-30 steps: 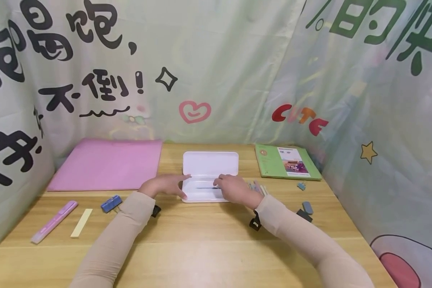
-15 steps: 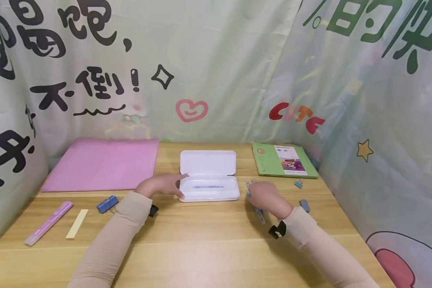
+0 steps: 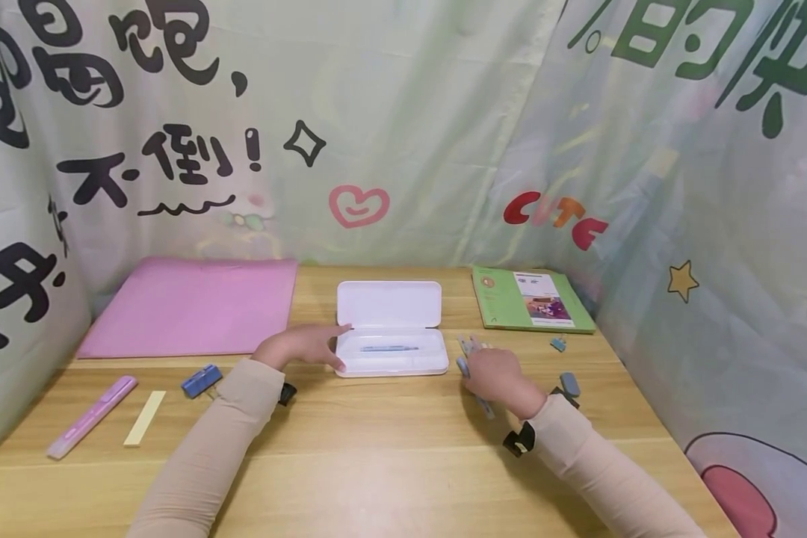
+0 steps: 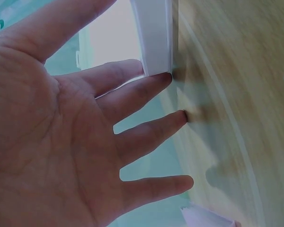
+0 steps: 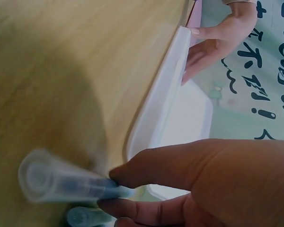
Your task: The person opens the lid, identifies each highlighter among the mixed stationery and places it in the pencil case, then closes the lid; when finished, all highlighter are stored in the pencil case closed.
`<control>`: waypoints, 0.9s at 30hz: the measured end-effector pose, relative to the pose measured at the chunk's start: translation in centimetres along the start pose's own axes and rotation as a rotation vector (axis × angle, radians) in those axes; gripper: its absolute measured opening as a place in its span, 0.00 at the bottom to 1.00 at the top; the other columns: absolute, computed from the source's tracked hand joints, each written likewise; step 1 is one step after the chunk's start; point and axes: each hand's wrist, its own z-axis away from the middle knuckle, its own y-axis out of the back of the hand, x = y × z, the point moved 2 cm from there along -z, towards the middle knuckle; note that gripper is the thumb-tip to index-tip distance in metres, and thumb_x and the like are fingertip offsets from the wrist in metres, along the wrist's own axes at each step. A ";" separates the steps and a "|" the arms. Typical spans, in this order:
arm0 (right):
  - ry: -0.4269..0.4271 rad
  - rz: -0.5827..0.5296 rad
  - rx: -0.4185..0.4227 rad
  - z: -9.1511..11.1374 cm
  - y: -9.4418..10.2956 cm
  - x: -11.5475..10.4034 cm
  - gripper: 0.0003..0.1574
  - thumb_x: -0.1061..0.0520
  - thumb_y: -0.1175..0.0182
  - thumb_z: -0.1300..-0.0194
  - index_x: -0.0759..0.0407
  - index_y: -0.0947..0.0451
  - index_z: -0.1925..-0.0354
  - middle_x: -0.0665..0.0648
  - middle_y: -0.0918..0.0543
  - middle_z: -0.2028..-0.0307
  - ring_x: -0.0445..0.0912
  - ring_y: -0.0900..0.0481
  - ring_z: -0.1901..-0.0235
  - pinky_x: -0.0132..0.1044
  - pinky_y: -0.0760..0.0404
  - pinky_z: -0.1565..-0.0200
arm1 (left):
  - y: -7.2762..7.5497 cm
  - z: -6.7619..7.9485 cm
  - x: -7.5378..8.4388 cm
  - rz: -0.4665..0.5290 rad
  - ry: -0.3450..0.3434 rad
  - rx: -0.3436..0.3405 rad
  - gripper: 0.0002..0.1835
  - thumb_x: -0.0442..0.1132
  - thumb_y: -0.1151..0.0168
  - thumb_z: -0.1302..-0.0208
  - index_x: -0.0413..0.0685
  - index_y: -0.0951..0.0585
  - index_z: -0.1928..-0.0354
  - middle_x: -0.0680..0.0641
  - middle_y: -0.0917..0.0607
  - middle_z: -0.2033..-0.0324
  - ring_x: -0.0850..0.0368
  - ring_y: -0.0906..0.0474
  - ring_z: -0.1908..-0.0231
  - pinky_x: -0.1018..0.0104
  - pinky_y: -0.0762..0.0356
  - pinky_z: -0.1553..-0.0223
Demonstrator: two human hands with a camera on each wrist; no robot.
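Left hand [image 3: 302,347]: left of frame centre in the head view, fingers straight and spread, nothing gripped. Left wrist view shows index and middle fingertips touching the end of the white pencil case [image 3: 391,365]; ring and little fingers clear of it.

Case: centre of the head frame, lid raised and leaning back, tray facing up. One slim blue pen [image 3: 390,348] lies lengthwise in the tray.

Right hand [image 3: 501,377]: right of centre, just beyond the case's right end. Fingers bent, thumb and index pinching a clear-ended pen [image 5: 66,183], seen lower left in the right wrist view; its end is blurred. A second pen [image 5: 85,216] sits just below it there, partly out of frame. Total pen count under the hand: can't tell.

Rest of the wooden table [image 3: 376,463], head view: pink sheet [image 3: 191,308] at left, towards the back; blue clip [image 3: 202,381], pale yellow strip [image 3: 144,418] and pink-purple stick-shaped item [image 3: 92,417] at lower left. Green book [image 3: 531,299] right of the lid, small teal clip [image 3: 558,344] below it, grey-blue block [image 3: 569,384] lower again. Printed cloth [image 3: 430,134] fills the upper frame.
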 end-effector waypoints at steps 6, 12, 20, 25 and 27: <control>0.065 -0.039 0.131 -0.3 1.1 -0.4 0.17 0.46 0.44 0.49 0.56 0.32 0.81 0.52 0.32 0.83 0.44 0.34 0.85 0.37 0.36 0.86 | 0.2 0.2 0.1 -0.002 0.003 0.004 0.47 0.56 0.37 0.55 0.62 0.49 0.34 0.45 0.43 0.38 0.45 0.43 0.43 0.47 0.43 0.49; 0.109 -0.063 0.191 -1.2 2.5 -1.4 0.12 0.51 0.47 0.49 0.54 0.35 0.82 0.51 0.33 0.87 0.45 0.35 0.86 0.40 0.38 0.88 | 0.1 0.2 0.2 -0.020 -0.005 0.014 0.46 0.57 0.37 0.55 0.61 0.49 0.34 0.46 0.42 0.38 0.45 0.43 0.43 0.48 0.43 0.49; 0.161 -0.047 0.188 -3.0 3.0 -3.7 0.09 0.52 0.48 0.47 0.53 0.35 0.78 0.50 0.32 0.87 0.44 0.34 0.87 0.37 0.37 0.87 | -0.1 0.1 0.1 -0.036 -0.004 0.016 0.45 0.57 0.38 0.54 0.61 0.49 0.34 0.46 0.43 0.38 0.45 0.43 0.42 0.48 0.43 0.48; 0.245 -0.002 0.286 -4.3 3.1 -5.3 0.09 0.52 0.48 0.45 0.54 0.35 0.76 0.49 0.32 0.86 0.44 0.35 0.87 0.37 0.38 0.88 | -0.1 -0.1 -0.1 -0.042 0.009 0.019 0.46 0.58 0.38 0.55 0.63 0.49 0.34 0.47 0.42 0.38 0.46 0.42 0.43 0.48 0.43 0.48; 0.280 0.023 0.325 -4.9 3.1 -6.0 0.08 0.52 0.47 0.45 0.54 0.34 0.75 0.49 0.32 0.84 0.44 0.35 0.86 0.37 0.38 0.88 | -0.1 0.0 -0.2 -0.037 0.009 0.020 0.46 0.58 0.38 0.55 0.63 0.49 0.35 0.47 0.42 0.38 0.45 0.42 0.43 0.48 0.43 0.48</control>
